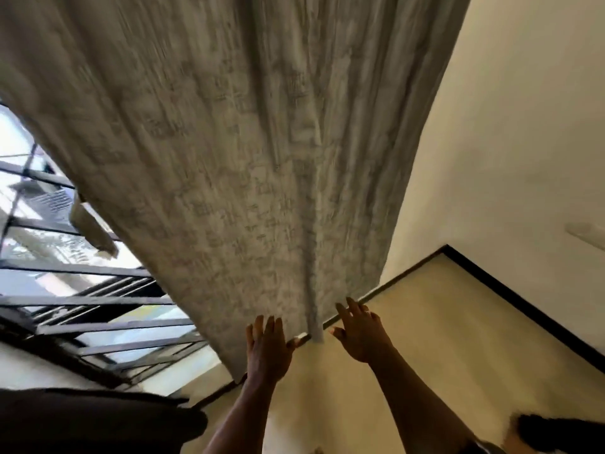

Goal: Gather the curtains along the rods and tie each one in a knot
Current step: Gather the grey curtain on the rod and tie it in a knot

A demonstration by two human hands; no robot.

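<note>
While the head view tilts steeply and the picture is smeared with blur, a wide beige-grey patterned fabric curtain (229, 142) fills most of the frame. It is broad at the top and narrows toward two raised hands low in the middle. A thick vertical fold runs down it to a point between the hands.

The left hand (266, 348) is held flat, fingers straight and close together. Its fingertips lie against the curtain's narrow end, just left of the fold, and the thumb is stretched out to the side. The right hand (360, 332) is spread, fingers apart and straight. Its fingertips reach the curtain's edge just right of the fold. Neither hand is curled round the cloth.

A thin dark strip (409, 273) runs slantwise behind the hands, where the curtain's end meets a cream surface. Whether it is a rod or a trim cannot be told.

To the left, a bright window with dark metal bars (98, 299) shows beside the curtain. A small loose flap of the same cloth (93, 231) hangs in front of it. A plain cream wall (507, 126) takes up the right side and bears a pale elongated fitting (586, 234) near the frame's edge. A dark rounded mass (82, 421) sits at the lower left corner, too blurred to identify.
</note>
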